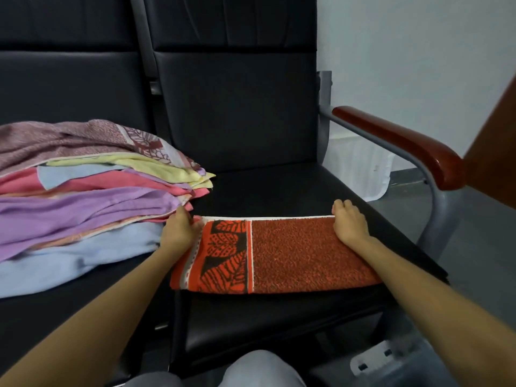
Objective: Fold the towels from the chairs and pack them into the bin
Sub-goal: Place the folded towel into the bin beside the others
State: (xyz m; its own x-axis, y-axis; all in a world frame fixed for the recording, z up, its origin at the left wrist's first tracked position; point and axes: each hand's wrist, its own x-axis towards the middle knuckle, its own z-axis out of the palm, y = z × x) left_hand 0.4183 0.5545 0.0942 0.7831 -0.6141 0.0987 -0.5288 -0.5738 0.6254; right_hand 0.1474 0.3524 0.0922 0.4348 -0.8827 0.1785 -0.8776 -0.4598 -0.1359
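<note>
An orange-red towel with a black leaf band lies folded into a long strip across the seat of the right black chair. My left hand grips the strip's far left corner, thumb on top of the cloth. At the far right corner, my right hand holds the edge with its fingers curled over it. A pile of loose towels in purple, pink, yellow, light blue and mauve covers the seat of the left chair and touches my left hand.
The right chair has a red-brown wooden armrest on a grey metal frame. A white ribbed container stands on the floor beyond that armrest. A white plastic piece with slots shows at the bottom right, near my knees.
</note>
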